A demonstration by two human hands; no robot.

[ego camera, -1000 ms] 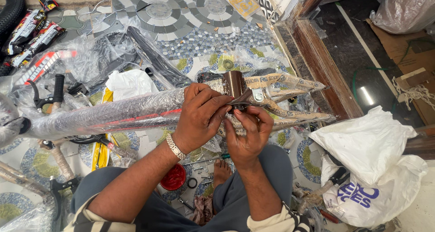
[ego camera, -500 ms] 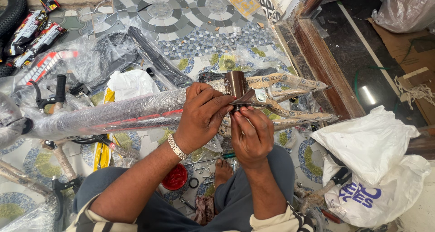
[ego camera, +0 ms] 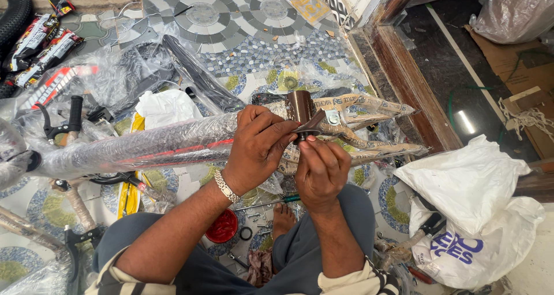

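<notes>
Right now we pinch the small dark metal bracket point(ego camera: 309, 126) between both hands, left hand point(ego camera: 258, 147) closed beside it, right hand point(ego camera: 321, 171) below, its plastic-wrapped bicycle frame tube point(ego camera: 144, 145) running leftward.

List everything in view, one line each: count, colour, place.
bicycle frame: one, wrapped in clear bubble film, lying across the person's lap
brown tube: one, at the frame's end, by the fingers
paper-wrapped stays: several, tan, right of the tube
white plastic bags: two, floor at right
red round lid: one, floor between the knees
black brake lever: one, left
tyre: one, black, top left corner
patterned tile floor: grey, blue and green
left hand: on the frame, fingers at a dark strip by the tube; metal bracelet on the wrist
right hand: pinching the same strip
</notes>
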